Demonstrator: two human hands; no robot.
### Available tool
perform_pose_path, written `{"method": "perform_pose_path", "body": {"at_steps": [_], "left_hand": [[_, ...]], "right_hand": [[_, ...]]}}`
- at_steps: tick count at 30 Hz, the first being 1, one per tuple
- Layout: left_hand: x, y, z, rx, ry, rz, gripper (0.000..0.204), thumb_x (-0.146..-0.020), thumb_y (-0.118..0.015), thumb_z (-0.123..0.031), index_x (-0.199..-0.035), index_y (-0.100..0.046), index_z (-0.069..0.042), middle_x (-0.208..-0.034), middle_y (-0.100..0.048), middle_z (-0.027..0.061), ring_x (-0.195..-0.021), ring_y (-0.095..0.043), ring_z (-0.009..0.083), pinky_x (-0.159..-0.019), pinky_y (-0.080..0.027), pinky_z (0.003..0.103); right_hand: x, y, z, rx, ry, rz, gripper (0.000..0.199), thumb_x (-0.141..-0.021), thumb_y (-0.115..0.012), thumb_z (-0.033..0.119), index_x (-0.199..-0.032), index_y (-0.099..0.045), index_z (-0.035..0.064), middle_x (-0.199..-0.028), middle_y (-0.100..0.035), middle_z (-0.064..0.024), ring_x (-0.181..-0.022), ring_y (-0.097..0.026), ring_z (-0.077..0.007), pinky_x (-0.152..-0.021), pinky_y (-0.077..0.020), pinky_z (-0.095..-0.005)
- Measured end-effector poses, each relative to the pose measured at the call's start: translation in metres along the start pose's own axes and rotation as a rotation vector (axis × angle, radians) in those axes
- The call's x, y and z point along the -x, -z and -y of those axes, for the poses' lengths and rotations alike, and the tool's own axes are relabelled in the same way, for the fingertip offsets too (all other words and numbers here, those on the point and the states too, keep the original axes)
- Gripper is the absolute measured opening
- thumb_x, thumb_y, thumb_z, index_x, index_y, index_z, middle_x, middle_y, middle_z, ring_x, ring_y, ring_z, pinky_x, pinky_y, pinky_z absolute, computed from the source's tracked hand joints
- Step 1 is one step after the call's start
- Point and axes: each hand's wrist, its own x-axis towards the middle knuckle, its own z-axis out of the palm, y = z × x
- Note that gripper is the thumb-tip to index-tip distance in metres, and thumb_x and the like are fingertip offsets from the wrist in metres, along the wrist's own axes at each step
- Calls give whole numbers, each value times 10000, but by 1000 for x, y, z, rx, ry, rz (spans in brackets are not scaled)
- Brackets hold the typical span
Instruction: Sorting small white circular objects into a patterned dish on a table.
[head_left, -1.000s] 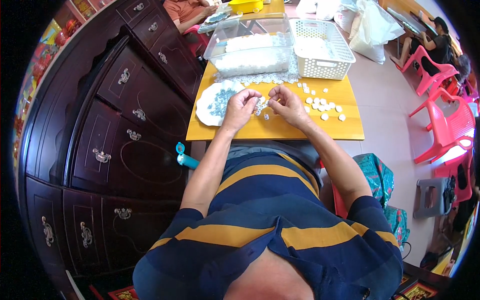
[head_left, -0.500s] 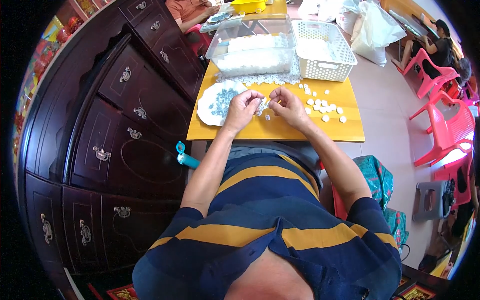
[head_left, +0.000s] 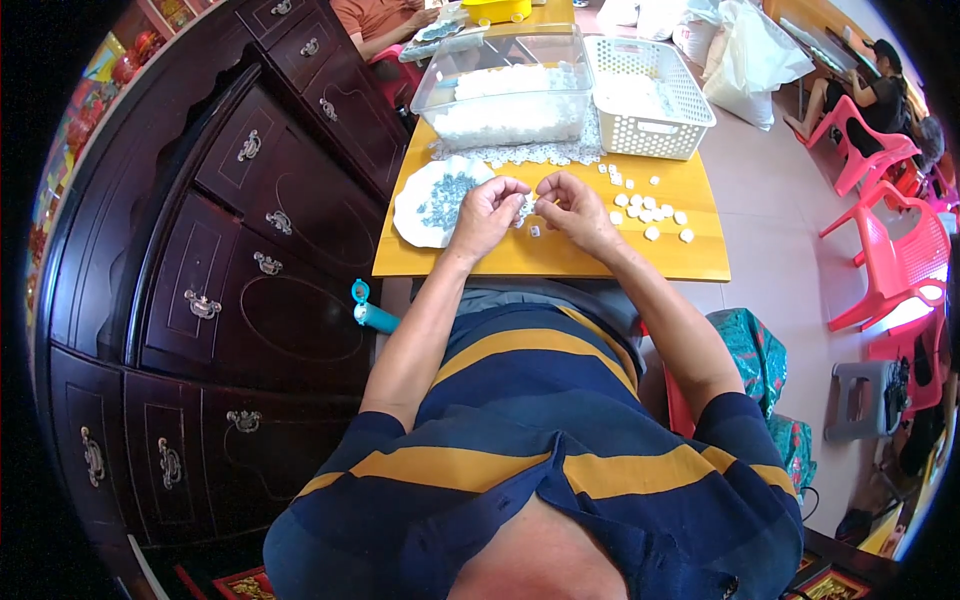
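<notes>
Over the yellow table my left hand [head_left: 488,212] and my right hand [head_left: 577,213] face each other, fingertips nearly meeting. Both are closed in a pinch; what they hold is too small to make out. Small white pieces [head_left: 525,207] show between and under the fingers, and a small white piece [head_left: 535,231] lies just below them. Beside my left hand stands a white scalloped plate [head_left: 412,222] bearing many small blue-grey parts [head_left: 447,203]. Right of my right hand lie several round white pieces [head_left: 652,233], with smaller white pieces [head_left: 616,178] farther back.
A clear plastic bin [head_left: 500,105] of white pieces and a white perforated basket [head_left: 660,140] stand at the table's [head_left: 640,262] back. Dark wooden drawers [head_left: 250,290] rise at left. Pink chairs [head_left: 900,265] and white sacks [head_left: 745,60] are at right. Other people sit farther off.
My two hands have come very slightly closer together, both still pinching. The pieces on the table and the plate look the same.
</notes>
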Motion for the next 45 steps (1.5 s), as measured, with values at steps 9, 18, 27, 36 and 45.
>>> {"method": "perform_pose_path", "body": {"at_steps": [9, 18, 27, 36, 45], "left_hand": [[-1, 6, 3, 22, 24, 52, 120, -970, -587, -69, -1059, -637, -6, -840, -652, 1, -701, -586, 43, -633, -494, 194], [-1, 3, -3, -4, 18, 69, 159, -966, -593, -77, -1103, -621, -3, -851, -658, 8, -699, -576, 46, -633, -491, 196], [9, -13, -36, -574, -344, -50, 359, -810, -755, -128, -1130, -636, -14, -952, -670, 62, -723, -624, 158, -681, -529, 292], [8, -11, -25, -744, -424, -91, 286, -780, -752, -145, -1038, -687, -39, -944, -683, 118, -814, -674, 278, -719, -543, 360], [8, -11, -26, -743, -380, -32, 260, -803, -743, -165, -1030, -689, -50, -964, -688, 117, -865, -678, 314, -742, -544, 386]], "right_hand": [[4, -4, 8, -25, -24, 26, 168, -900, -677, 93, -1040, -645, 7, -871, -669, -19, -717, -608, -74, -629, -517, -229], [4, -1, 11, -70, -150, 73, 162, -914, -684, 163, -983, -677, 17, -837, -684, -6, -701, -609, -65, -615, -491, -211], [2, 6, 7, -321, -252, 78, 136, -926, -689, 227, -967, -668, 99, -835, -669, 25, -707, -599, -48, -646, -470, -190], [2, 5, 10, -425, -325, 96, 144, -944, -670, 236, -943, -660, 92, -831, -669, 9, -737, -634, -66, -702, -530, -211], [2, 7, 5, -496, -380, 98, 161, -970, -628, 228, -956, -670, 73, -852, -705, -27, -744, -682, -102, -667, -539, -217]]}}
